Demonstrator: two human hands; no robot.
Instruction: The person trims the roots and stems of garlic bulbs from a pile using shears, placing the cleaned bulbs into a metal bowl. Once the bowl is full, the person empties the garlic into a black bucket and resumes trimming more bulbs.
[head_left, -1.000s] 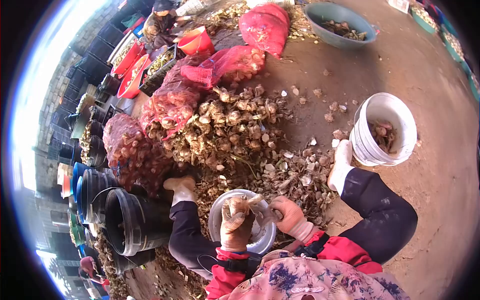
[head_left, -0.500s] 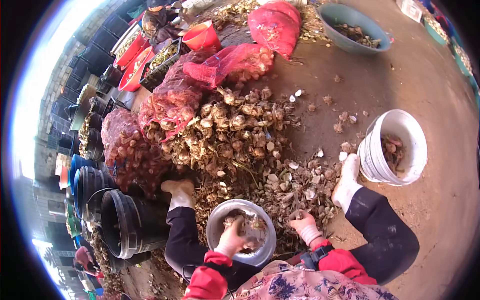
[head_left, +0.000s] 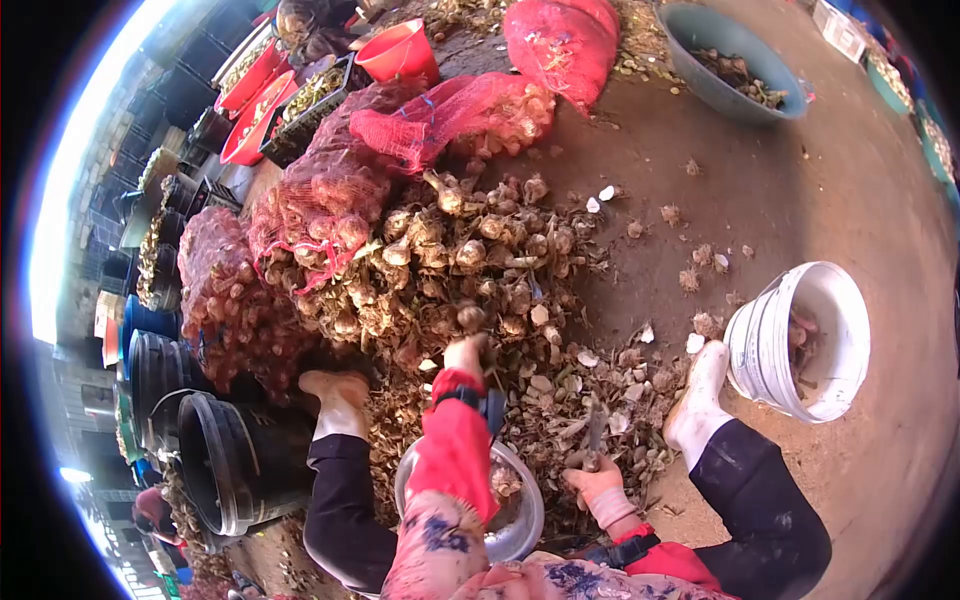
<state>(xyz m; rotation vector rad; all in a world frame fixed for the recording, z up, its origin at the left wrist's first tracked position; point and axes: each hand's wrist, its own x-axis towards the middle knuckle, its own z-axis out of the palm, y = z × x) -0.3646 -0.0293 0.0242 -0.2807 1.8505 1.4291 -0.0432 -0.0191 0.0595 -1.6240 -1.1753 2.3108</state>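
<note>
My left hand (head_left: 464,354) reaches forward to the near edge of a heap of garlic bulbs (head_left: 470,255), its fingers closed at a round garlic bulb (head_left: 470,318). The sleeve of that arm covers part of a pale basin (head_left: 535,500) between my legs, which has some garlic in it. My right hand (head_left: 598,482) is wrapped round the handle of a knife (head_left: 597,430), blade pointing away from me over loose peelings and stalks (head_left: 560,400).
Red mesh sacks of garlic (head_left: 320,200) lie behind and left of the heap. A white bucket (head_left: 745,345) stands by my right foot, black buckets (head_left: 225,470) at my left. Farther off are a green tub (head_left: 690,25), red buckets (head_left: 400,52) and a person (head_left: 160,515).
My left hand has moved forward from over the basin to the garlic heap and closed at a bulb. My right hand stays low with the knife, its blade now showing more clearly.
</note>
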